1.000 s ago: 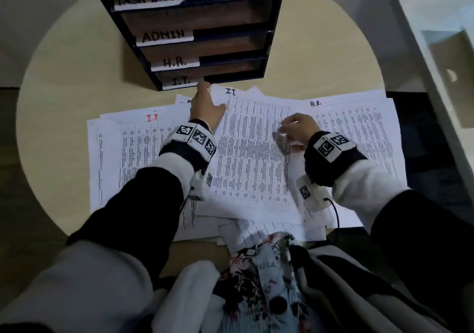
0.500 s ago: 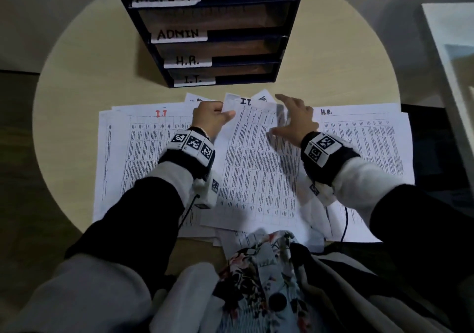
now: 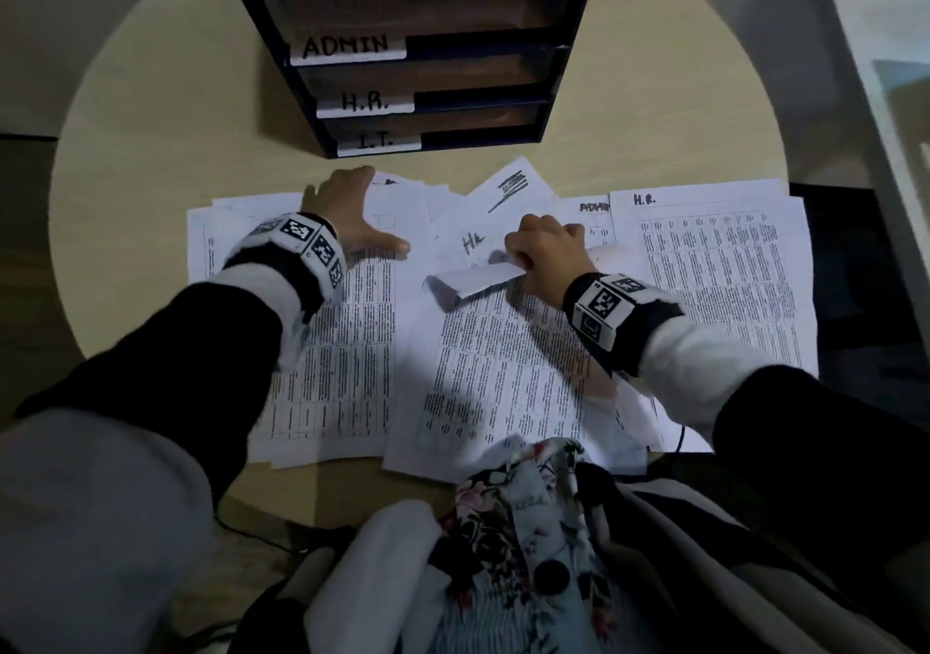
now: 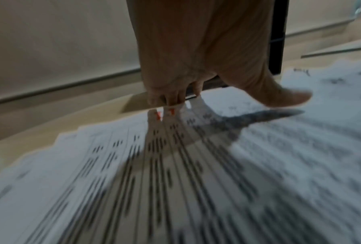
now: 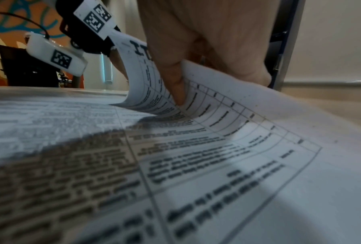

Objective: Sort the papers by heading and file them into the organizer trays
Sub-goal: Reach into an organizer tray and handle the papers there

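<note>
1. At twelve o'clock, the organizer trays (image 3: 428, 49), labelled TASK LIST, ADMIN, H.R., I.T., are seen; contents cannot be told.
2. Papers (image 3: 714, 271) are spread at centre on the round table (image 3: 151, 140).
3. The left hand (image 3: 347, 210) is laid flat, fingers straight; the I.T. sheet (image 3: 503, 366) is pinched and curled by the right hand (image 3: 548, 256).

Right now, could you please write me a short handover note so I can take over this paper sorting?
Left hand: flat, fingers straight, pressing the left stack of papers.
Right hand: fingers pinch the curled top edge of the I.T. sheet, peeling it back.
Organizer stands behind the papers; its trays look empty.
Done: nothing filed that I can see.
Left: sort every sheet by heading and file it.
</note>
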### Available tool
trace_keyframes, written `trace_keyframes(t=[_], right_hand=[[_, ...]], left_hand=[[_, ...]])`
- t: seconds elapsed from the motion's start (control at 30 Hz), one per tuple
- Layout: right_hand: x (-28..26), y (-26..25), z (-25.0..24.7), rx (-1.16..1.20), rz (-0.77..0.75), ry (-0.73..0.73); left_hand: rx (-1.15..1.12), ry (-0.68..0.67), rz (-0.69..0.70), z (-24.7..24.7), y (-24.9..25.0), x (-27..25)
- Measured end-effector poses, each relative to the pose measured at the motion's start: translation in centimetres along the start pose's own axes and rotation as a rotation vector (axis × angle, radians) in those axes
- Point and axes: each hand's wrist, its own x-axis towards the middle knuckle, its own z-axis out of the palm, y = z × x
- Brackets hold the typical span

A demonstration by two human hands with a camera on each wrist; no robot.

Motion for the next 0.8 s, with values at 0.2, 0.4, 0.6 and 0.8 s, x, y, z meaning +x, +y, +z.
trace_keyframes(t=[0.2,0.4,0.6,0.8], right_hand=[[-0.4,-0.8,0.3,-0.052,0.019,-0.067],[-0.8,-2.1,0.6,-0.118,-0.046,-0.085],[0.2,-5.5,1.4,-0.053,-0.141,-0.124],[1.9,-7.7,1.9,0.145,0.007,-0.105]], left_hand=[[0.115,0.131,0.000,1.2,-1.3,-1.0],[0.164,0.123,-0.013,1.2,-1.0,-1.2],[0.114,0.177,-0.033,1.0,-1.0,-1.8],[-0.207,0.209,0.009,-0.5,-1.6,-1.5]])
